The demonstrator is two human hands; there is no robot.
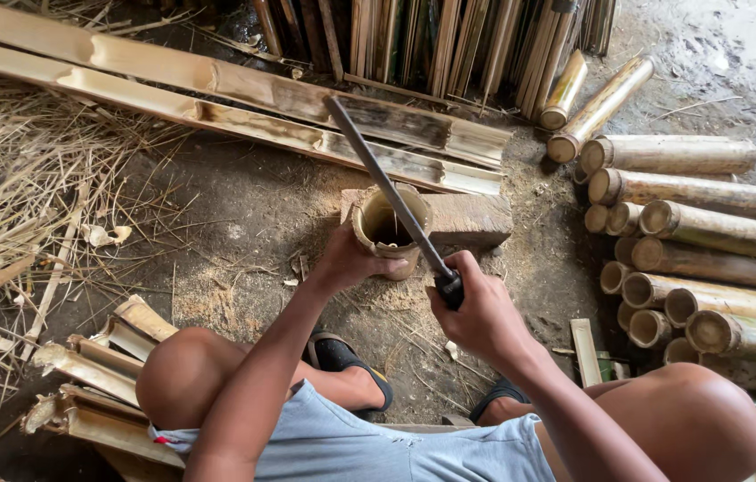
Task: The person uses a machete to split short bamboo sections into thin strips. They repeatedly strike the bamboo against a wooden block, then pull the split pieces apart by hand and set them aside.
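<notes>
Nearest the camera, the person squats with bare knees spread wide, a dark sandal (347, 359) on the earth floor between them. The right hand (476, 308) is closed in a fist around the dark handle of a long machete (387, 192), forearm reaching up from the lower right, wrist bent so that the blade runs up and to the left. The blade is long, narrow and grey, and it lies across the open mouth of a short bamboo section (387, 232), its tip reaching past that to the split bamboo beyond. The left hand (347, 259) comes in from the lower left and wraps around the near left side of the bamboo section, fingers curled against its wall, gripping it upright. The section is a pale tan tube with a thick rim and a dark hollow inside; it stands on end on the ground, touching the front of a flat stone block (467, 219) that lies just behind it, with sawdust scattered around. To the left near the knee lie short split bamboo pieces (101, 366); to the right a stack of round bamboo poles (708, 259) shows its cut ends. Farther off, long split bamboo halves (217, 98) lie across the floor, with dry straw (12, 178) at left and thin bamboo slats (449, 36) leaning at the top.
</notes>
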